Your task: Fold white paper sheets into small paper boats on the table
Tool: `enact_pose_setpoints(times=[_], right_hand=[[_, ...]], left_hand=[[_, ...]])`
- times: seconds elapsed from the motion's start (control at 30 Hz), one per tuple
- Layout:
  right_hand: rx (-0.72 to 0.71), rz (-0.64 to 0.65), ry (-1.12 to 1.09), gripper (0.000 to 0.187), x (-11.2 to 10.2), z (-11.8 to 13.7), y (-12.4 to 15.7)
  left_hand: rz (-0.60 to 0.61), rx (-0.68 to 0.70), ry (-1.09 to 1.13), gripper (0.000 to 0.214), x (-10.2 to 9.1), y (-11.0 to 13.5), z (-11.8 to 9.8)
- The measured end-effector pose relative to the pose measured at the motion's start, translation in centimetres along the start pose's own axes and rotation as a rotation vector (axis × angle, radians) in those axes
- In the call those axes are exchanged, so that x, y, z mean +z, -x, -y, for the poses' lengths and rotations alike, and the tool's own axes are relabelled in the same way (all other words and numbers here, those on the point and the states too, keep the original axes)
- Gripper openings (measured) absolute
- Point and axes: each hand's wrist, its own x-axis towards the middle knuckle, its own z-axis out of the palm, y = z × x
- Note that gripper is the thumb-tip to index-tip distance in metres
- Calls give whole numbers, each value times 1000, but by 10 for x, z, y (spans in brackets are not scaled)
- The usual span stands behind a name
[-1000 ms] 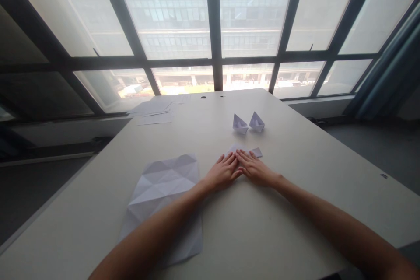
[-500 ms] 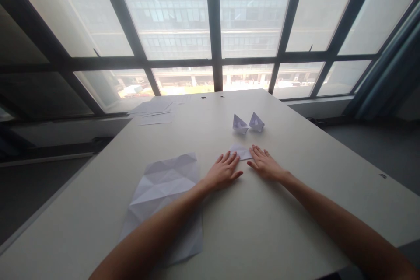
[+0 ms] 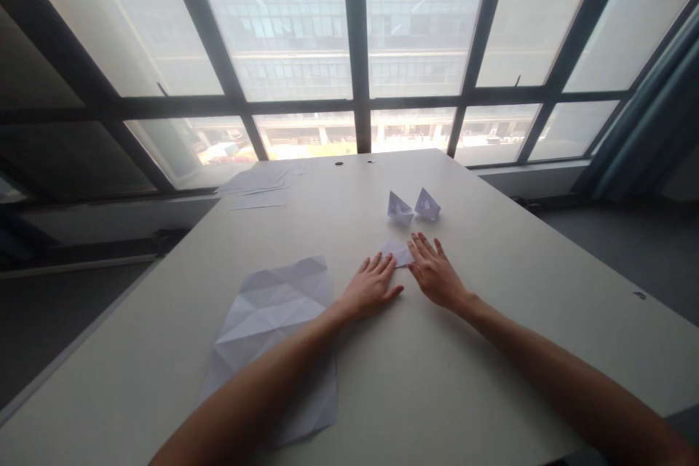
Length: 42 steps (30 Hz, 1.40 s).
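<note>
A small folded piece of white paper [image 3: 397, 250] lies flat on the white table [image 3: 404, 364]. My left hand [image 3: 373, 284] rests palm down with its fingers spread, the fingertips on the paper's left side. On the right side, the fingers of my right hand [image 3: 435, 269] are stretched out and touch the paper's edge; they hide part of it. Just beyond stand two folded paper boats, one on the left [image 3: 400, 210] and one on the right [image 3: 427, 205].
A large creased sheet of paper [image 3: 278, 298] lies to the left, partly under my left forearm. Several loose white sheets [image 3: 254, 182] are at the far left of the table. Windows [image 3: 295, 29] rise behind the table's far end, with a curtain [image 3: 628, 131] at the right.
My right hand has shifted slightly left and turned, its fingers now pointing more away from me. My left hand has stayed nearly still on the folded paper.
</note>
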Motion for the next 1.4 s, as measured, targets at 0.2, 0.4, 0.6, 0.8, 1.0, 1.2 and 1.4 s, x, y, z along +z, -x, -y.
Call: enact_pose_setpoints(times=[0.2,0.4,0.6,0.8,1.0,1.2,1.4], right_hand=[[-135,258,-145,65,8,9,2],[-25,266,-91,70,9,-21,4],[-4,285,-106,68,4,-40,3],[-17,280,-108,68,3,-25,5],[-107,253,-151,67,6,6,7],[-144,297,-176,63,7,10,6],[-45,313,-112,72,12,-5,5]], left_hand=[[-13,-13,1,70,2,-1,-1],[9,-118,-34,83,1,-1,-1],[-37,-214,-37,85,5,1,-4],[-235,-178,-120,71,-9,3,-10],[-228,65,-82,53,-22,0,-23],[-48,16,54,61,2,0,-8],[-30,20,51,65,5,-1,-3]])
